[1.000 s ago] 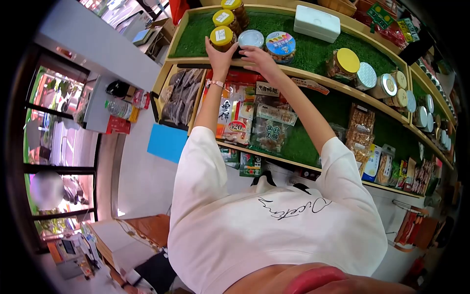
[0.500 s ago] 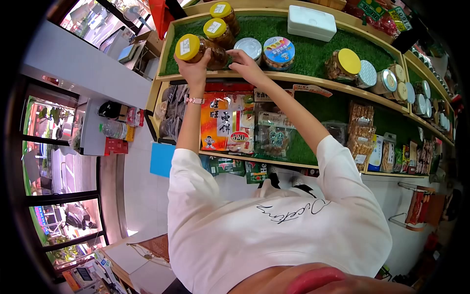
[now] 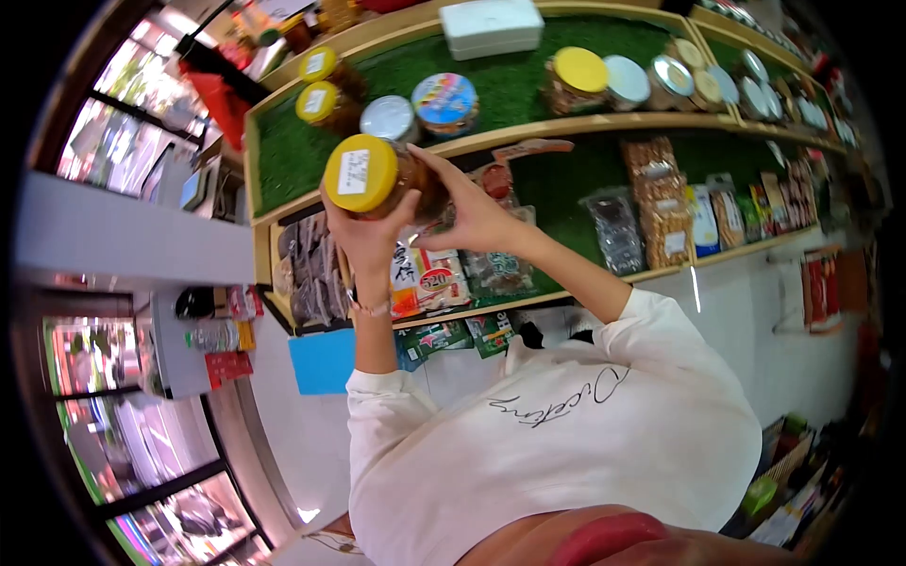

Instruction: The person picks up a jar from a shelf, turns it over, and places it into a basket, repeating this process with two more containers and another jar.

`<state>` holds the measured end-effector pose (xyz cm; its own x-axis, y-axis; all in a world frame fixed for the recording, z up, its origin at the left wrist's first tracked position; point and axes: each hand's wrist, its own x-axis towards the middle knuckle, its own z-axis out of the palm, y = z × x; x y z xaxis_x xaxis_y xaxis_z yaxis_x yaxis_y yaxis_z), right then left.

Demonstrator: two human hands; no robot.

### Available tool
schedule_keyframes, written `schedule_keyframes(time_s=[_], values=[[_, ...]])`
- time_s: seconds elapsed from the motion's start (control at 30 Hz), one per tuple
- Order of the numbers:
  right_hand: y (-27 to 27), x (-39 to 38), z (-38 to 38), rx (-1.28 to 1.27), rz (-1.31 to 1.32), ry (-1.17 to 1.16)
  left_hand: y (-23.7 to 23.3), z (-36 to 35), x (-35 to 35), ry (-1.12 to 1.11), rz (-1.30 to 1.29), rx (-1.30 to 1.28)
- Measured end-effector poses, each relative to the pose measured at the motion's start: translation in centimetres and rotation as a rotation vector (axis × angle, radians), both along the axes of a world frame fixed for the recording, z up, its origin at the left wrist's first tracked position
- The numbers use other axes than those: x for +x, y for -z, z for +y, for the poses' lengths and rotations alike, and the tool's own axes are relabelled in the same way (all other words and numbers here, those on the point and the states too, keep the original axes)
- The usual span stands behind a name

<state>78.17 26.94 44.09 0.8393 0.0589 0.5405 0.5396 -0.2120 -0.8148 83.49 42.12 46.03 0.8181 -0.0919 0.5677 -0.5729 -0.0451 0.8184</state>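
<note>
A large jar with a yellow lid and white label (image 3: 361, 174) is held tilted above the front edge of the upper green shelf (image 3: 283, 151). My left hand (image 3: 368, 236) wraps round the lid end. My right hand (image 3: 462, 203) grips the jar's other end, fingers on its brown body. Behind it on the turf stand two smaller-looking yellow-lidded jars (image 3: 326, 104), a silver-lidded tub (image 3: 388, 120) and a blue-lidded tub (image 3: 445, 102). Snack bags (image 3: 429, 281) lie on the lower shelf beneath my hands.
A white box (image 3: 491, 28) sits at the back of the upper shelf. More lidded jars (image 3: 578, 80) stand to the right. Packaged nuts (image 3: 658, 198) lie on the lower shelf. A blue panel (image 3: 321, 361) is below left, and a chair (image 3: 819, 291) is at the right.
The jar has come off the upper shelf toward me, with both hands on it. My right hand has closed on its body. The view has shifted, too.
</note>
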Motion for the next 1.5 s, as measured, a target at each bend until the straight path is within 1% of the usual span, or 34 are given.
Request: schedule_keyframes(time_s=[0.07,0.13,0.2,0.23,0.27,0.3,0.4,0.43,0.47,0.53,0.6,0.67,0.77,0.9,1.03,1.2,1.3,1.4,1.5], values=[[1.0,-3.9,-1.6,0.130,0.034,0.119,-1.6,-3.3,-4.2,0.171,0.091,0.031],[1.1,-9.2,-3.5,0.162,0.077,0.309,-1.5,-6.8,-7.6,0.335,0.065,0.019],[1.6,-14.3,-5.2,0.189,0.118,0.526,-1.6,-9.6,-10.6,0.475,0.032,0.185],[3.2,-16.7,-6.1,0.285,0.150,0.554,-1.6,-11.3,-12.5,0.573,0.054,0.197],[4.9,-19.0,-7.0,0.288,0.122,0.648,-2.0,-13.0,-14.4,0.672,0.071,0.208],[6.8,-23.2,-7.6,0.440,0.220,0.676,-1.5,-14.2,-17.6,0.753,0.079,0.273],[7.0,-29.8,-9.0,0.783,0.265,0.795,-2.0,-18.8,-22.4,1.039,0.070,0.258],[7.0,-31.9,-9.6,0.833,0.259,0.842,-1.7,-20.4,-24.4,1.102,0.020,0.253],[7.0,-33.8,-10.1,0.862,0.246,0.890,-1.5,-21.8,-26.1,1.159,-0.037,0.257],[7.0,-37.8,-11.0,0.864,0.208,0.985,-1.8,-24.3,-30.0,1.344,-0.037,0.299],[7.3,-41.6,-11.6,0.845,0.171,1.082,-1.5,-26.3,-33.5,1.475,-0.007,0.399],[7.6,-45.1,-12.4,0.826,0.139,1.173,-1.4,-28.3,-37.1,1.555,-0.090,0.466],[8.0,-50.1,-13.8,0.790,0.102,1.296,-1.3,-30.8,-42.2,1.664,-0.109,0.444],[8.2,-56.0,-15.4,0.747,0.067,1.419,-1.1,-34.0,-48.7,1.793,-0.132,0.487],[9.1,-61.3,-16.8,0.690,0.044,1.513,-0.3,-36.8,-54.3,1.858,-0.230,0.416],[8.8,-65.4,-18.6,0.635,0.019,1.613,-0.2,-39.8,-58.9,1.900,-0.303,0.324],[8.8,-67.1,-19.7,0.600,0.029,1.658,-0.3,-41.6,-60.6,1.948,-0.328,0.321],[9.4,-68.6,-21.3,0.546,0.038,1.703,0.4,-45.5,-61.0,2.077,-0.140,0.173],[9.7,-69.9,-23.5,0.458,0.067,1.757,0.3,-50.4,-61.8,2.075,0.134,0.022]])
